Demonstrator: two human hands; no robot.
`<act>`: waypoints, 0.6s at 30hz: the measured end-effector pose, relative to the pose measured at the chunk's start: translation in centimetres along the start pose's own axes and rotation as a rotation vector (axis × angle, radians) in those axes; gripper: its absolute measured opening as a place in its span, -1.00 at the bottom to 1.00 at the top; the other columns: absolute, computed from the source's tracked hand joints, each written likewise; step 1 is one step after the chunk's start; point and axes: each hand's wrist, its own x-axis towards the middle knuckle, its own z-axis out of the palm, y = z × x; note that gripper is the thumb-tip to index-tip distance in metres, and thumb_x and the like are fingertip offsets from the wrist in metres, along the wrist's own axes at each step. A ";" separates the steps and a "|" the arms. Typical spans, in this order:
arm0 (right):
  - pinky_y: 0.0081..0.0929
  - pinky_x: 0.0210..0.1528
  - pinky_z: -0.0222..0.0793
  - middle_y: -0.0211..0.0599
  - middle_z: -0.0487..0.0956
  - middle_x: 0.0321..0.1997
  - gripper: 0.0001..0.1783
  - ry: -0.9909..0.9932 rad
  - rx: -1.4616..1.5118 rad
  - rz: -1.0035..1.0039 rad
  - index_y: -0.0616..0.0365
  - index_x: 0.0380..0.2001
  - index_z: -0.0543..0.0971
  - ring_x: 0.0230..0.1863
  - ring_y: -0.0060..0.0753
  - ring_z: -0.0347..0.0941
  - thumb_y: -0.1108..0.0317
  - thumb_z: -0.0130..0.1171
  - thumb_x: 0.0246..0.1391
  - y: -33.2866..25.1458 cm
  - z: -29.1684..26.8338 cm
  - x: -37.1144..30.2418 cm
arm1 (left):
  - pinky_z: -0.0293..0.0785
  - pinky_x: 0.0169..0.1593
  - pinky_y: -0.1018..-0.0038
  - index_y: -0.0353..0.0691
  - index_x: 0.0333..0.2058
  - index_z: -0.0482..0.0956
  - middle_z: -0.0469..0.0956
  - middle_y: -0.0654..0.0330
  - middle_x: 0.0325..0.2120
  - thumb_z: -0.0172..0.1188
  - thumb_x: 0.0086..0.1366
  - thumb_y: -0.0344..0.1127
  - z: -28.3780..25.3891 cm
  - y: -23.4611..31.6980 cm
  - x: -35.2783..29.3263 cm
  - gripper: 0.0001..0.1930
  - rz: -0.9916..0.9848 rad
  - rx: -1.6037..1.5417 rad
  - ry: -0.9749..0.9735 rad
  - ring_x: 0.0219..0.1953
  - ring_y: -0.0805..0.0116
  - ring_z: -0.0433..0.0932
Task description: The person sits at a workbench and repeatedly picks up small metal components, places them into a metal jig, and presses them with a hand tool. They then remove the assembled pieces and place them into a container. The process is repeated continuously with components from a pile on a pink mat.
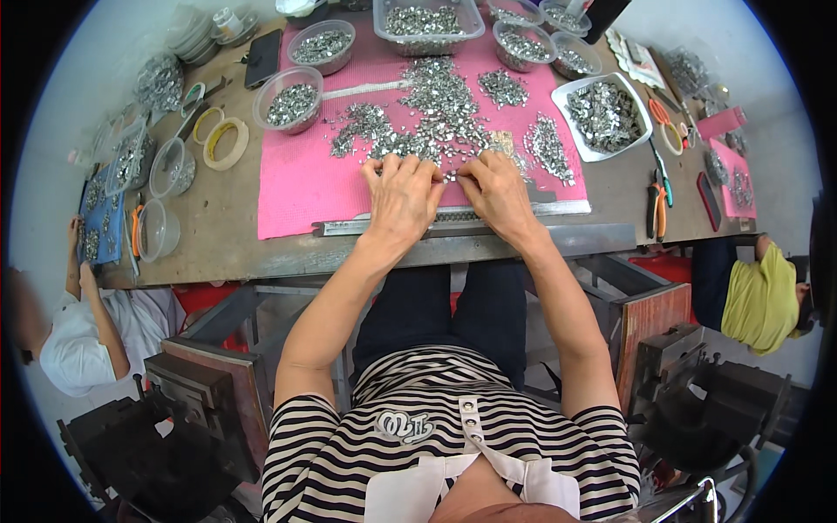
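My left hand [403, 196] and my right hand [497, 193] rest side by side, palms down, on a pink mat [305, 187]. Their fingertips meet at the near edge of a heap of small silvery metal pieces [432, 113]. What the fingers pinch is hidden under them. A long metal strip [349, 227] lies along the mat's near edge, just below both wrists.
Several clear plastic tubs of the same pieces [292, 100] ring the mat, with a white tray [603, 113] at right. Tape rolls [225, 144], a phone [262, 58], scissors [667, 126] and pliers [656, 205] lie on the table. One person sits at left [78, 340], another at right [763, 296].
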 end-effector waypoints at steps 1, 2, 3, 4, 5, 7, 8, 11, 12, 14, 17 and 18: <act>-0.14 -0.07 0.38 -0.21 0.52 -0.30 -0.89 -0.010 -0.005 0.011 0.15 -0.32 0.65 -0.16 -0.09 0.48 0.42 0.36 0.07 0.0 0.1 0.0 | 0.16 0.13 0.12 -0.06 -0.30 0.69 0.60 0.33 -0.36 0.44 0.17 -0.26 0.2 0.0 0.0 -0.85 -0.002 0.009 -0.001 -0.18 0.23 0.49; -0.15 -0.07 0.37 -0.21 0.52 -0.30 -0.89 -0.011 -0.010 0.014 0.15 -0.32 0.64 -0.16 -0.09 0.48 0.42 0.36 0.07 0.0 0.2 0.0 | 0.16 0.13 0.12 -0.06 -0.30 0.69 0.60 0.33 -0.36 0.44 0.17 -0.26 0.4 0.0 -0.1 -0.85 -0.005 0.018 -0.003 -0.18 0.23 0.49; -0.15 -0.06 0.37 -0.21 0.53 -0.29 -0.89 -0.012 -0.015 0.016 0.16 -0.33 0.64 -0.16 -0.09 0.48 0.42 0.36 0.07 0.0 0.2 0.1 | 0.16 0.13 0.12 -0.06 -0.30 0.69 0.60 0.33 -0.36 0.45 0.16 -0.26 0.5 -0.1 -0.1 -0.85 -0.007 0.027 -0.004 -0.18 0.22 0.49; -0.15 -0.06 0.36 -0.20 0.53 -0.29 -0.89 -0.013 -0.019 0.020 0.16 -0.33 0.63 -0.16 -0.09 0.49 0.43 0.36 0.07 -0.1 0.1 0.1 | 0.15 0.13 0.12 -0.06 -0.30 0.70 0.60 0.33 -0.36 0.44 0.16 -0.27 0.7 -0.1 -0.1 -0.86 -0.010 0.021 -0.002 -0.18 0.23 0.49; -0.15 -0.06 0.36 -0.20 0.53 -0.29 -0.89 -0.016 -0.021 0.021 0.16 -0.33 0.63 -0.16 -0.09 0.49 0.43 0.36 0.07 -0.3 0.0 0.1 | 0.15 0.12 0.12 -0.06 -0.30 0.70 0.60 0.33 -0.36 0.44 0.17 -0.28 0.8 -0.2 -0.1 -0.86 -0.013 0.015 0.001 -0.18 0.23 0.49; -0.15 -0.05 0.35 -0.20 0.53 -0.30 -0.90 -0.019 -0.027 0.020 0.16 -0.33 0.63 -0.16 -0.09 0.49 0.43 0.35 0.07 -0.4 -0.2 0.1 | 0.15 0.12 0.12 -0.06 -0.31 0.71 0.60 0.33 -0.37 0.43 0.17 -0.29 0.8 -0.4 -0.1 -0.88 -0.014 -0.008 -0.011 -0.19 0.24 0.49; -0.15 -0.05 0.34 -0.20 0.53 -0.30 -0.89 -0.012 -0.026 0.024 0.16 -0.33 0.63 -0.16 -0.09 0.49 0.43 0.35 0.07 -0.4 -0.2 0.1 | 0.15 0.12 0.12 -0.06 -0.31 0.71 0.60 0.33 -0.37 0.43 0.17 -0.29 0.7 -0.6 -0.1 -0.88 -0.013 -0.026 -0.025 -0.19 0.25 0.49; -0.16 -0.08 0.32 -0.21 0.53 -0.31 -0.89 0.008 -0.018 0.032 0.16 -0.32 0.64 -0.17 -0.10 0.49 0.43 0.34 0.07 -0.1 0.3 0.0 | 0.15 0.12 0.13 -0.06 -0.31 0.72 0.60 0.34 -0.38 0.41 0.19 -0.29 0.7 -1.0 0.0 -0.90 -0.010 -0.057 -0.044 -0.19 0.27 0.49; -0.17 -0.09 0.32 -0.22 0.53 -0.32 -0.89 0.016 -0.013 0.032 0.15 -0.31 0.64 -0.18 -0.11 0.49 0.43 0.34 0.08 0.1 0.6 0.1 | 0.15 0.12 0.13 -0.06 -0.30 0.72 0.60 0.34 -0.38 0.41 0.19 -0.29 0.7 -1.1 0.1 -0.90 -0.009 -0.063 -0.047 -0.19 0.28 0.49; -0.18 -0.11 0.31 -0.23 0.54 -0.33 -0.89 0.026 -0.012 0.025 0.14 -0.30 0.65 -0.19 -0.12 0.50 0.42 0.34 0.08 0.2 0.7 0.3 | 0.15 0.12 0.12 -0.04 -0.30 0.72 0.59 0.35 -0.39 0.40 0.21 -0.28 0.4 -1.2 0.4 -0.90 0.002 -0.061 -0.074 -0.18 0.28 0.49; -0.19 -0.13 0.29 -0.26 0.53 -0.35 -0.89 0.022 -0.016 0.008 0.11 -0.29 0.66 -0.21 -0.14 0.50 0.42 0.33 0.08 0.2 0.6 0.4 | 0.14 0.14 0.10 -0.01 -0.28 0.72 0.57 0.35 -0.40 0.39 0.23 -0.27 0.4 -1.7 0.8 -0.91 0.055 -0.079 -0.101 -0.17 0.28 0.48; -0.19 -0.13 0.28 -0.27 0.52 -0.37 -0.89 0.018 -0.017 0.001 0.10 -0.29 0.67 -0.23 -0.15 0.50 0.42 0.33 0.08 0.1 0.5 0.6 | 0.14 0.15 0.09 0.00 -0.28 0.72 0.56 0.35 -0.40 0.39 0.23 -0.26 0.4 -2.0 1.0 -0.91 0.079 -0.089 -0.108 -0.17 0.28 0.48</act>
